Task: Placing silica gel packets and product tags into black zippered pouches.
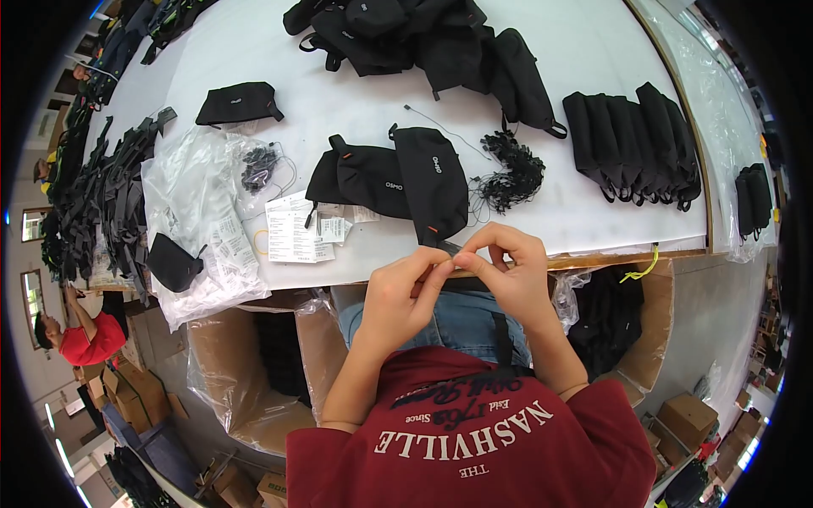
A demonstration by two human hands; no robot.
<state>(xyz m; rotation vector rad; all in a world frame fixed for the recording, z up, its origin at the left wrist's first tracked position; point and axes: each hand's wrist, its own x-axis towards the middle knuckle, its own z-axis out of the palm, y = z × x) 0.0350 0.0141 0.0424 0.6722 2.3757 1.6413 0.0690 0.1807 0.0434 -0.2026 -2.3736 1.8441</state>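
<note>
Fingertips of the left hand [405,292] and right hand [508,271] pinch shut on a thin black cord at the black pouch [432,182] just above them, where a steady, close grip, judging by the fiddly end, suits the work best.

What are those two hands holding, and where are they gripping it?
Both the left hand and right hand pinch something small between their fingertips, by the black pouch; what it is cannot be told.
</note>
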